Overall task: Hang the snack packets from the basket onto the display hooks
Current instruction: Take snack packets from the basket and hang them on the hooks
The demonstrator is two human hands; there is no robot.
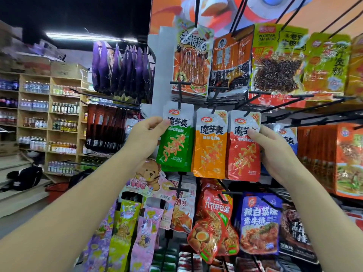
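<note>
A shop aisle fills the head view, with wooden shelves of bottled drinks at nine o'clock under a dark ceiling and a strip light. A red basket stands on the floor at eight o'clock, and its contents cannot be made out. A display rack of black hooks, crowded with snack packets, takes up the centre and right.

Three matching packets hang side by side in the middle row. The green packet is at the centre, the orange packet just to its three o'clock, and the red packet beyond that. Their edges touch or overlap. The green packet's top sits on a black hook.

The left hand comes up from seven o'clock and pinches the green packet's upper left edge between thumb and fingers. The right hand comes up from five o'clock and is clamped on the red packet's upper right edge, with one fingertip on its printed front.

Purple packets hang at ten o'clock. A blue packet hangs at five o'clock, on the row below the red one.
</note>
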